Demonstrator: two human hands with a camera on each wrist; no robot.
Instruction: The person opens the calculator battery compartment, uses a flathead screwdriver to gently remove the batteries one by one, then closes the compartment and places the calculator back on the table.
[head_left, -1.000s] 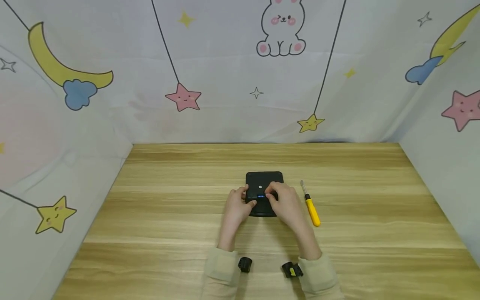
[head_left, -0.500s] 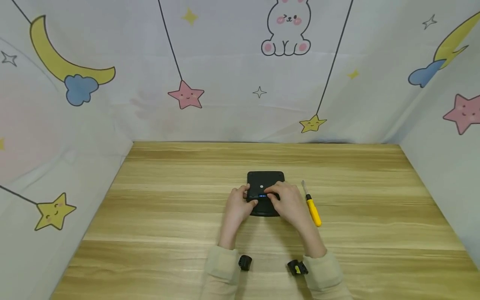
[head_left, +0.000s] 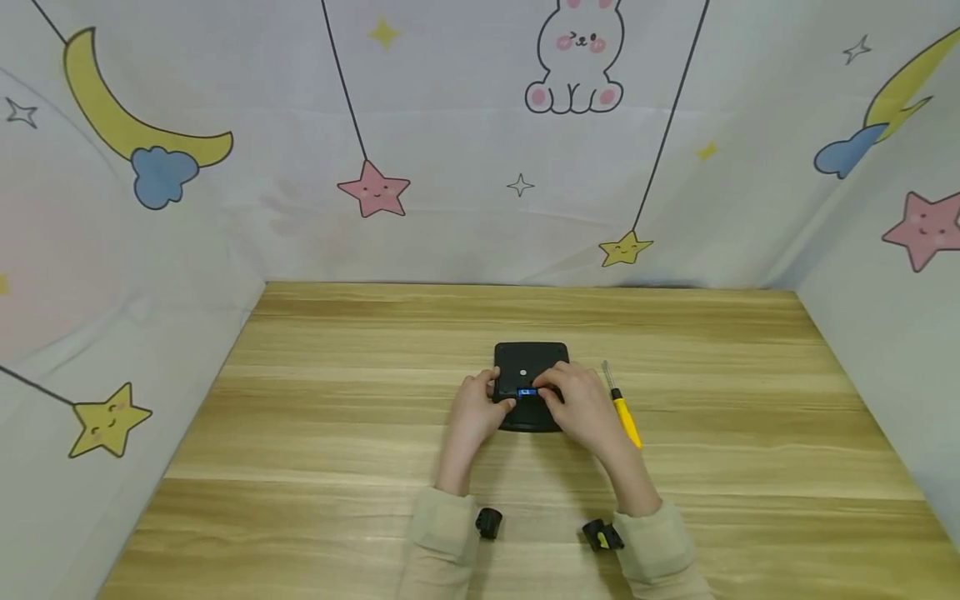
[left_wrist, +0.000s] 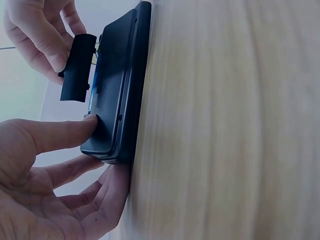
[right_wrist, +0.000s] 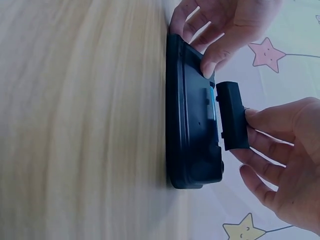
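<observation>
A flat black device (head_left: 512, 358) with rounded corners lies on the table, its battery slot facing up. My left hand (head_left: 476, 410) grips its left side, thumb on top and fingers around the edge. Between thumb and fingers, my right hand (head_left: 579, 407) pinches a small black battery cover (right_wrist: 232, 116). The cover stands just apart from the device, small tabs along its edge toward the slot, as the left wrist view also shows. A blue battery (head_left: 527, 392) shows in the slot. In the head view the right fingers largely hide the cover.
A yellow-handled screwdriver (head_left: 626, 418) lies right of the device, close beside the right hand. A black wrist camera (head_left: 489, 523) sits by the left sleeve and another camera (head_left: 602, 535) by the right. Printed cloth (head_left: 450, 242) stands behind the wooden table (head_left: 337, 400).
My right wrist and forearm have shifted to the right, the fingertips staying by the slot. More of the blue battery shows now. The left hand keeps its grip on the device.
</observation>
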